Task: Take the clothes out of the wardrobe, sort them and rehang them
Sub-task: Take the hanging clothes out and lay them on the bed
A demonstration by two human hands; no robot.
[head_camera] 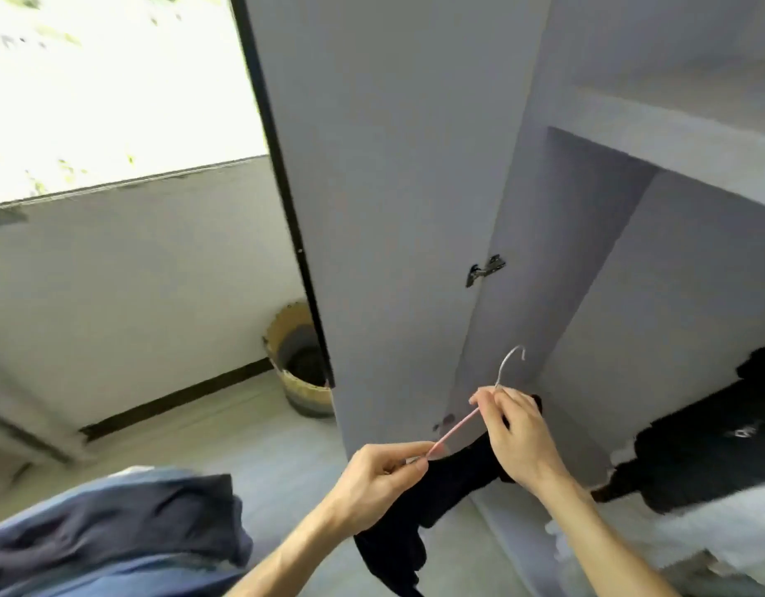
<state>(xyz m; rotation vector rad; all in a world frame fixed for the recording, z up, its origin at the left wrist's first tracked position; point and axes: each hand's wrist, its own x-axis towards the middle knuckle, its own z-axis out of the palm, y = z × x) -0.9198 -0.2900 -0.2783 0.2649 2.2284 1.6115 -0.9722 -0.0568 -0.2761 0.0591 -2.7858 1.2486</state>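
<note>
I'm looking into a home bedroom, I'd say: a grey wardrobe (587,252) with its door (372,165) open on a hinge (485,269), dark clothes (695,445) inside, a bright window (114,79), a woven basket (301,364) at the wall (114,273), and a blurred blue heap (114,523), perhaps bedding.

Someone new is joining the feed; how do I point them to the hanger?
Find the open wardrobe door mid-view and look just below its hinge. There the left hand pinches one end of the hanger and the right hand holds its neck. It is the only thin pink rod with a silver hook, set against a black garment.
</note>
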